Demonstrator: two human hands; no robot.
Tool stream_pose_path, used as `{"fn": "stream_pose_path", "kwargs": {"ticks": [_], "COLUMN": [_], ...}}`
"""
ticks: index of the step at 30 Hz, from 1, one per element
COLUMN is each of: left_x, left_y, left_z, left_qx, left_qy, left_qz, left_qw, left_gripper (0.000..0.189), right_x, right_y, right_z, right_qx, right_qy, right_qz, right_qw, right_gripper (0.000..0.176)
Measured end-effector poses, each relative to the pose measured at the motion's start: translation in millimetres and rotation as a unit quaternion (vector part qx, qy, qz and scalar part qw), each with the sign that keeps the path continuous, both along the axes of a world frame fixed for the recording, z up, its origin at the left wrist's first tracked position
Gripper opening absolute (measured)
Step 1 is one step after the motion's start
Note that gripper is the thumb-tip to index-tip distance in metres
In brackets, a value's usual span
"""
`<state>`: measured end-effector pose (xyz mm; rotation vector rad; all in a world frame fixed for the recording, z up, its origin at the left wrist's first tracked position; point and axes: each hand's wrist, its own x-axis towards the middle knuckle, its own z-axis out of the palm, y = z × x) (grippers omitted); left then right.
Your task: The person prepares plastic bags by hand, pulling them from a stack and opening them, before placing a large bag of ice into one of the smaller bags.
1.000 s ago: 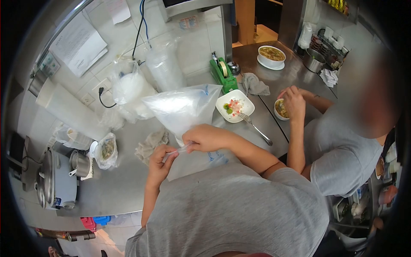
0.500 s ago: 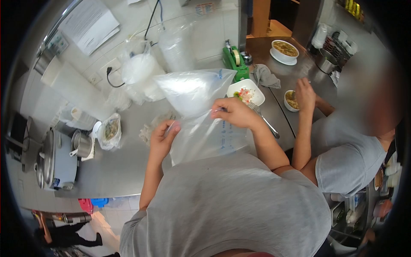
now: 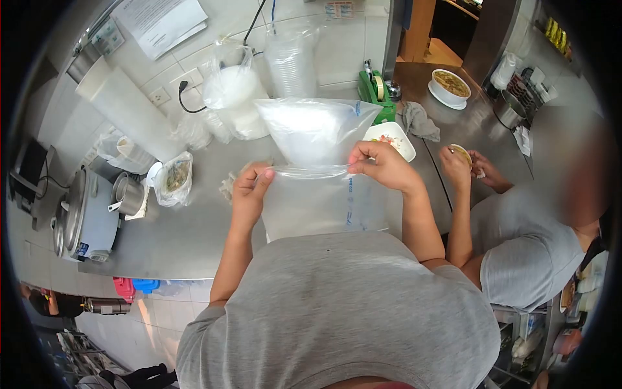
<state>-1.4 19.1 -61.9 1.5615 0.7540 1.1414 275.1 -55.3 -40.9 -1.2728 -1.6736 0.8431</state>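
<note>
Bag (image 3: 315, 126): clear plastic, held up over the table (image 3: 181, 236), in front of the chest; one half stands up and the other hangs, probably so the fold stays taut
Left hand (image 3: 249, 189): fingers pinched on the left edge
Right hand (image 3: 383, 166): fingers clamped on the right edge, level with the left
Nearby: plate (image 3: 396, 139) just behind the right hand; co-worker's hands (image 3: 457, 165) on a small bowl (image 3: 461, 153)
</note>
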Motion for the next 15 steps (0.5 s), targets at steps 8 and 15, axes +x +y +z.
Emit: {"fn": "stream_pose_path", "kwargs": {"ticks": [8, 15], "left_x": [13.4, 13.2], "left_y": [-13.9, -12.4], "left_z": [1.3, -21.4], "left_qx": [0.000, -0.185], "left_qy": [-0.131, -0.223], "left_qz": [-0.067, -0.069], "left_qw": [0.989, 0.955], "left_gripper": [0.019, 0.024], "right_x": [-5.8, -14.4], "right_y": [5.7, 4.8], "right_z": [-5.3, -0.8], "right_qx": [0.002, 0.149], "right_qy": [-0.032, 0.045], "right_qz": [-0.090, -0.067], "right_qw": [0.995, 0.986], "right_gripper": [0.011, 0.010]}}
